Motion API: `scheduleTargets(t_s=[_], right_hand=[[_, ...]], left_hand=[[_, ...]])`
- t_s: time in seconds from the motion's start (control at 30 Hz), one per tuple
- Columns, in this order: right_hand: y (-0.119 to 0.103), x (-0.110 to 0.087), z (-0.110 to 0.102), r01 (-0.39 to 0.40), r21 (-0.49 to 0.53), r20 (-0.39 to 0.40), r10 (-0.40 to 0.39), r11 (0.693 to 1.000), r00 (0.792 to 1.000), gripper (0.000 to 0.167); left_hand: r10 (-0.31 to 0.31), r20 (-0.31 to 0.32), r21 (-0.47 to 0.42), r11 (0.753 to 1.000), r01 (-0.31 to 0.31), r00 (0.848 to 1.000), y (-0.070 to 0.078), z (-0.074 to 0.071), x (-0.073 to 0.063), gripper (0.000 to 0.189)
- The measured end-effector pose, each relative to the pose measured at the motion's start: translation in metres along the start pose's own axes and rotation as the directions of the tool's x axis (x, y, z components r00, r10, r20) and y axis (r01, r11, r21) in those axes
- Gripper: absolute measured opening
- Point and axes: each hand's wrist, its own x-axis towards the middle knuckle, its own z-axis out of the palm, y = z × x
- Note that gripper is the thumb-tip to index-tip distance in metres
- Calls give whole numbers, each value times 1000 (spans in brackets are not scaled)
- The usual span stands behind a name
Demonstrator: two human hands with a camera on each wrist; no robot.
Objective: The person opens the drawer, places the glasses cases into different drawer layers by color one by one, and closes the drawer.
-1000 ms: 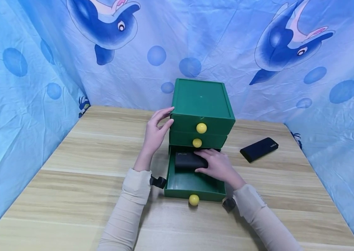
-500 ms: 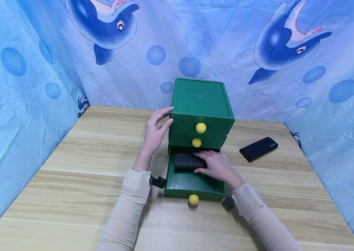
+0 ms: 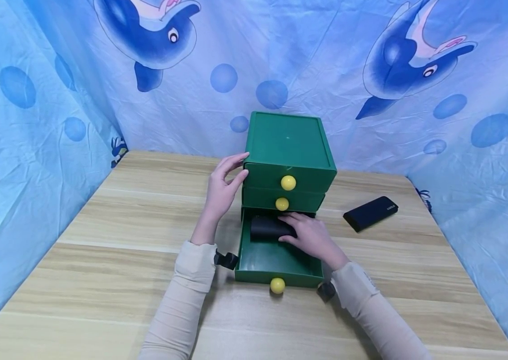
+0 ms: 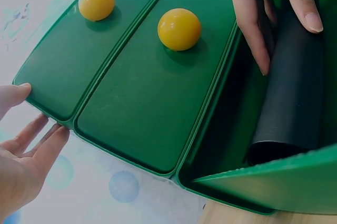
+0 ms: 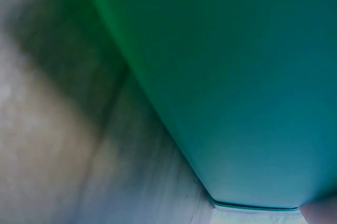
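A green drawer cabinet [image 3: 287, 142] with yellow knobs has its bottom drawer [image 3: 281, 277] pulled out. In that drawer lies a black glasses case [image 3: 268, 228], near its back. My right hand [image 3: 310, 236] grips the right end of this case, thumb in front and fingers behind; the left wrist view shows the case [image 4: 295, 82] between them. With fairly straight fingers, my left hand [image 3: 222, 192] touches the cabinet's left front corner. The right wrist view is mostly filled by a green drawer wall [image 5: 226, 87], with a sliver of the hand [image 5: 321, 212] at its lower right.
Another black glasses case [image 3: 371, 213] lies on the wooden table [image 3: 114, 280], right of the cabinet. The two upper drawers [image 3: 258, 177] are closed. A blue dolphin-print cloth [image 3: 326, 60] hangs behind the table and along both sides.
The case in the drawer has rolled slightly backward under my right hand, and its pale lettering has faded from view. My left hand keeps its place on the cabinet.
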Motion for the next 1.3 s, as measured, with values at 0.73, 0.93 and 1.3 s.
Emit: scheduleTargets(t_s=[0.73,0.93,1.3], right_hand=[[2,6,1,-6,41,-66,9,999,998,41],[2,7,1,4,37,-87,-1,999,996,37],[4,8,-3,18,87,-64,-12,996,998,40]], left_hand=[[19,-3,2,1000,-19,1000,-1,1,0,36],[13,0,4,1000,-13,1000,-2,0,0,36],[-1,-1,6,1000,1,1000,0,-2,3,36]])
